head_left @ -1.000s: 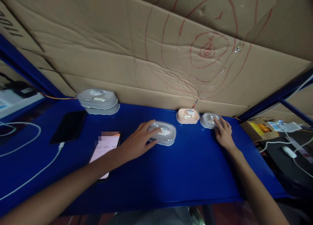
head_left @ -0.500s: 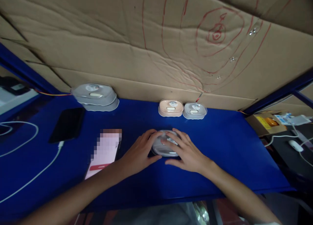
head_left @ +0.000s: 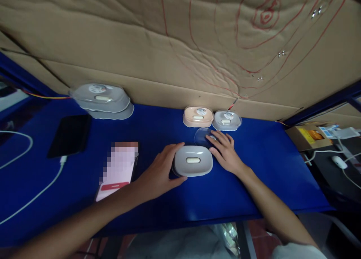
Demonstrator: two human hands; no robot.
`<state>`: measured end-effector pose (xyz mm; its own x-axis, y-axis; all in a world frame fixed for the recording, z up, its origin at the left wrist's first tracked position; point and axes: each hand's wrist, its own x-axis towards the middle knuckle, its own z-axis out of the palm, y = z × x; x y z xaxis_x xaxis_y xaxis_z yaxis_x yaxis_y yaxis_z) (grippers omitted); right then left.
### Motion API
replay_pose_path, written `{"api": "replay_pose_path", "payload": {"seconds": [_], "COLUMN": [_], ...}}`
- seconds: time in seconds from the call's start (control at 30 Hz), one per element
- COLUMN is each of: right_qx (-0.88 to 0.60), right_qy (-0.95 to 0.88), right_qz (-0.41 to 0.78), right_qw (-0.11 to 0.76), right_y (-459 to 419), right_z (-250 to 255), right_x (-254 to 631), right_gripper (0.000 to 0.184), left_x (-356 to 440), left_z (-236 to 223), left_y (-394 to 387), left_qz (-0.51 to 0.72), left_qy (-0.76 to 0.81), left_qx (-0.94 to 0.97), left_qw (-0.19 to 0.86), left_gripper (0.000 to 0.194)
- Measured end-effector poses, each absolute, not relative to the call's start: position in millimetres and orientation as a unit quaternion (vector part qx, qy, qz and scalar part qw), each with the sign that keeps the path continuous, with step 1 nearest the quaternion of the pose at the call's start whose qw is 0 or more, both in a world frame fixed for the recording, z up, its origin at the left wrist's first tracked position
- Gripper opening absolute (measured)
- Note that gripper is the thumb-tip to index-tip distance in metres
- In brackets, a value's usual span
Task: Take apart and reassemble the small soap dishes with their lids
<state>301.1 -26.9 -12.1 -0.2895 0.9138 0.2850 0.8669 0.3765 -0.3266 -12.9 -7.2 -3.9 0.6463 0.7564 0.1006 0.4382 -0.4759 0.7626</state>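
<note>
A grey oval soap dish (head_left: 180,170) sits on the blue tabletop, its top uncovered, with a pale elongated piece (head_left: 193,160) in the middle. My left hand (head_left: 162,168) grips its left end, thumb at the front and fingers at the back. Just behind the dish lies a clear plastic lid (head_left: 200,137) with a round sticker. My right hand (head_left: 225,150) has its fingers over the lid's right part, which they partly hide. Further back, a peach soap dish (head_left: 197,117) and another grey one (head_left: 226,120) stand side by side under clear lids.
Stacked grey dishes (head_left: 103,99) stand back left by the cardboard wall (head_left: 126,41). A dark phone (head_left: 70,135) with a white cable and a lit phone (head_left: 121,168) lie on the left. Beyond the right edge are a cardboard box (head_left: 307,137) and a white mouse (head_left: 339,161).
The clear lid has come off the grey dish and is now behind it, under my right hand, which moved back and right. My left hand still grips the dish. The view has shifted slightly.
</note>
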Motion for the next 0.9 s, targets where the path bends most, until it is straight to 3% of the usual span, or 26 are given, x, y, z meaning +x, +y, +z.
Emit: {"api": "replay_pose_path", "payload": {"seconds": [0.17, 0.33, 0.5, 0.73, 0.9], "right_qx": [-0.448, -0.42, -0.429, -0.47, -0.537], "right_qy": [-0.87, -0.879, -0.87, -0.803, -0.728], "right_qz": [0.041, 0.067, 0.073, 0.099, 0.148], "right_qw": [0.201, 0.217, 0.234, 0.353, 0.4], "right_y": [-46.2, -54.4, -53.0, -51.3, -52.4], "right_z": [3.7, 8.5, 9.6, 13.1, 10.4], "right_x": [272.6, 250.2, 253.4, 266.4, 267.2], "right_gripper": [0.061, 0.041, 0.035, 0.022, 0.026], "left_x": [-9.2, -4.9, -4.3, -6.3, -7.5], "left_z": [-3.1, -12.2, -13.3, -7.7, 9.3], "left_y": [-7.8, -6.4, -0.5, -1.1, 2.8], "left_qz": [0.298, 0.326, 0.281, 0.282, 0.246], "left_qy": [0.36, 0.369, 0.369, 0.375, 0.44], "left_qx": [0.778, 0.669, 0.583, 0.571, 0.438], "left_qw": [0.42, 0.557, 0.668, 0.674, 0.744], "left_gripper": [0.083, 0.097, 0.11, 0.103, 0.077]}}
